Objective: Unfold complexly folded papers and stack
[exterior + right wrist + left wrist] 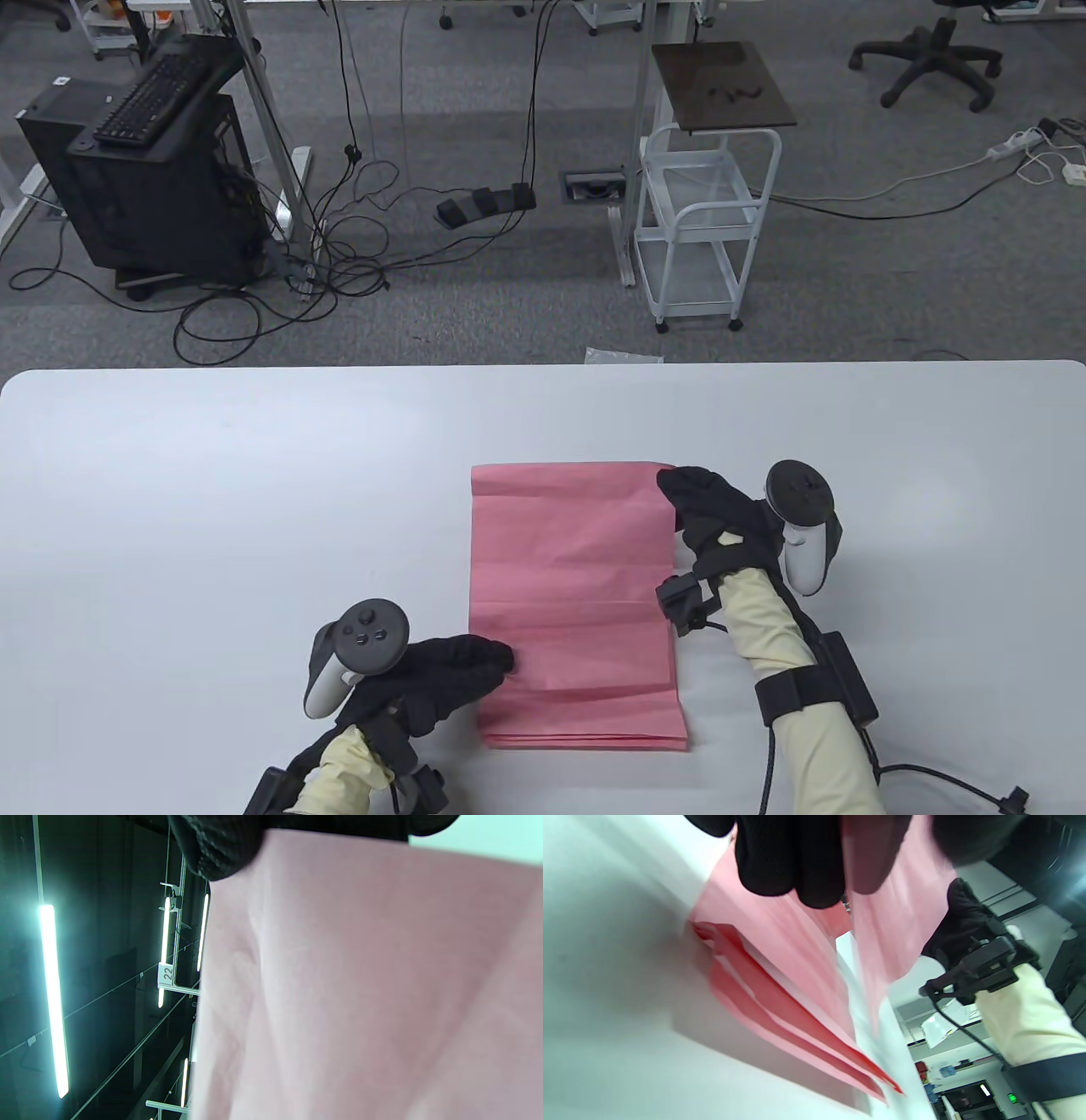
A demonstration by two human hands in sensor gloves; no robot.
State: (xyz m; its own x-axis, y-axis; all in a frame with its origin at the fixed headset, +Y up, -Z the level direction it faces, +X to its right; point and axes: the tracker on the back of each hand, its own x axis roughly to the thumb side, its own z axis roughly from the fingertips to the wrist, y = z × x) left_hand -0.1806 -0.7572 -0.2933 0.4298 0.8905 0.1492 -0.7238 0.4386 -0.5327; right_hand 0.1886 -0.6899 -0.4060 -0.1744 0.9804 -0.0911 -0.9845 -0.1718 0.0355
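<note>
The pink paper (573, 594) sits mid-counter (212, 509), still folded in layers. Left hand (433, 679) pinches its near-left edge, right hand (713, 518) grips the far-right corner. I'd peel just the top layer, slowly, so nothing tears.

Pink paper (573, 594) lies on white table (212, 509), lower centre of frame, creased, layered edges at bottom. Left hand (441, 679) at paper's lower-left edge, fingers on it. Right hand (713, 518) grips upper-right corner. Beyond table: white cart (704, 229), black computer tower (144, 187), floor cables.
</note>
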